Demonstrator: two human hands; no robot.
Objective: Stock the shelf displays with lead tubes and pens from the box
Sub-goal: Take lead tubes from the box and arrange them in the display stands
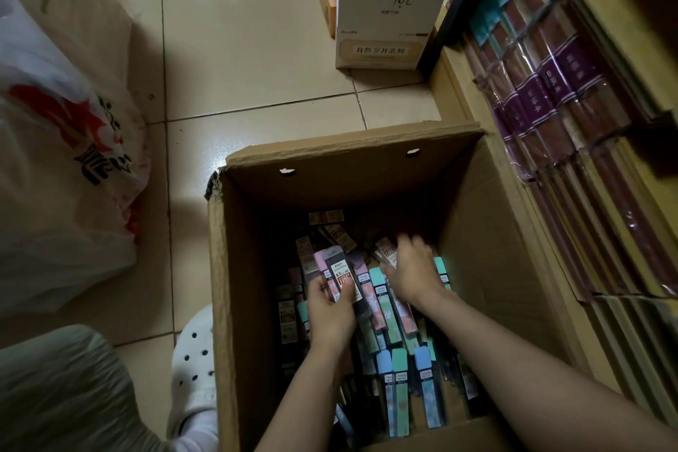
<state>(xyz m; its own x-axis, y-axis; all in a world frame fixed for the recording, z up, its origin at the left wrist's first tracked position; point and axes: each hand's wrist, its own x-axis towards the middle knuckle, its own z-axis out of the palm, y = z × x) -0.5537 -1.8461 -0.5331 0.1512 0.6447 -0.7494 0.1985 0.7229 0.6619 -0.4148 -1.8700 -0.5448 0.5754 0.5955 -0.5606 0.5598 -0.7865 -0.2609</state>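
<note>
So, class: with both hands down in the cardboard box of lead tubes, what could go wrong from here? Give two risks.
1. The left hand pinches a fanned bunch of lead tubes by their lower ends; one could slide out when lifted.
2. The right hand is blurred, rummaging in the loose pile; the tall walls of the cardboard box shade it, so the wrong type may be picked.

Matt brown cardboard box [234,268] at lower centre holds glossy plastic lead tubes [400,385]; glossy tiled floor [257,48] above; crinkled plastic bag [55,143] at left.
</note>
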